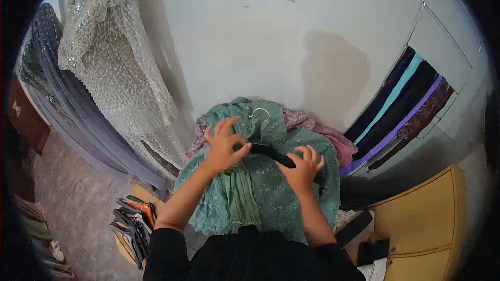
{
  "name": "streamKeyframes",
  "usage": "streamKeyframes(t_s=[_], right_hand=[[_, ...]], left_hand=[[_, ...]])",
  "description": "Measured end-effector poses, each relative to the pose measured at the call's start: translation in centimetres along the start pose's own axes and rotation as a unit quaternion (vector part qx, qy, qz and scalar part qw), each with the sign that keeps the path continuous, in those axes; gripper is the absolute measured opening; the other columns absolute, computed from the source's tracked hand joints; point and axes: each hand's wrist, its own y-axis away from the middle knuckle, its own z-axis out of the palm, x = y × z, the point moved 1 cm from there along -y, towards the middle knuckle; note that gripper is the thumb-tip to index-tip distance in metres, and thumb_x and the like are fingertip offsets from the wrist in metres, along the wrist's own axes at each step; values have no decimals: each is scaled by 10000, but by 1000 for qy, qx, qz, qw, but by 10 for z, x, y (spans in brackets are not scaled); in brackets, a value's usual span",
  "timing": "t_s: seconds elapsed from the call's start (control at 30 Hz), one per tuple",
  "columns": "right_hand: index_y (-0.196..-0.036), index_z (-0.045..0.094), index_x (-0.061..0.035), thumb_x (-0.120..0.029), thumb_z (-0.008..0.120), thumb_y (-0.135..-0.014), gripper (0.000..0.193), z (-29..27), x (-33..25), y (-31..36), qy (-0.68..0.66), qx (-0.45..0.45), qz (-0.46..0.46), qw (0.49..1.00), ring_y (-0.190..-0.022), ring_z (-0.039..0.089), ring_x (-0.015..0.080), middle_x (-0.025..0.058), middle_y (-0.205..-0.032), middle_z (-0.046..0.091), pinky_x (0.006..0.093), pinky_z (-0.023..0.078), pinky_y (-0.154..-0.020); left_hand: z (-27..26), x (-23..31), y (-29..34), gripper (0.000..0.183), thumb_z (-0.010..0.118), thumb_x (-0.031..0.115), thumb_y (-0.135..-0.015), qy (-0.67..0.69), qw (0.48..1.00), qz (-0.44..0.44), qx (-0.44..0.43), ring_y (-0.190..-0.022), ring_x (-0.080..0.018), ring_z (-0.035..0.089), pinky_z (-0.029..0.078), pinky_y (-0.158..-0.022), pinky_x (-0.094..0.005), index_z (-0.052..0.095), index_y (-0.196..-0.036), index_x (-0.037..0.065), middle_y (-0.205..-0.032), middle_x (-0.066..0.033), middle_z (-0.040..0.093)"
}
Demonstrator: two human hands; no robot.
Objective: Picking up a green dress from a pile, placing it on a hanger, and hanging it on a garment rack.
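Note:
Between my hands is a black clothes hanger (pixel 273 153) with a thin pale metal hook (pixel 268 111) pointing away from me. My left hand (pixel 223 148) grips its left end with thumb and fingers, the other fingers raised. At the lower right end, my right hand (pixel 303 170) is closed on the hanger, its upper fingers curled outward. Beneath both hands lies a green embroidered garment (pixel 281 192), spread over a pile, with a pleated lighter green cloth (pixel 240 195) down its middle. Pink patterned fabric (pixel 333 140) shows behind it.
A beaded silver-white dress (pixel 120 67) hangs at the left, beside a grey-blue garment (pixel 78 88). Several hangers (pixel 133 226) lie at the lower left. Folded dark and purple cloths (pixel 401 109) hang on a wire rack at the right, above a yellow wooden cabinet (pixel 422 213).

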Motion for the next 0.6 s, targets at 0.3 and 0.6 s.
streamKeyframes(t_s=[0.3,0.6], right_hand=[[-728,658,-176,-328,822,-512,311,-7,4,-6,-20,24,-52,998,-1168,392,254,-18,-1034,520,582,145,-967],[-726,659,-192,-319,829,-482,322,-5,-6,-8,-29,-16,-123,992,-1188,377,242,-30,-1069,520,592,133,-963]], left_hand=[[-28,-18,41,438,682,488,-690,-139,990,-28,-6,-1286,-324,268,129,-954,-642,664,-938,127,-1370,-118,348],[-11,-6,50,413,686,428,-699,-124,990,7,-63,-1273,-324,286,132,-954,-655,658,-842,41,-1399,-114,331]])
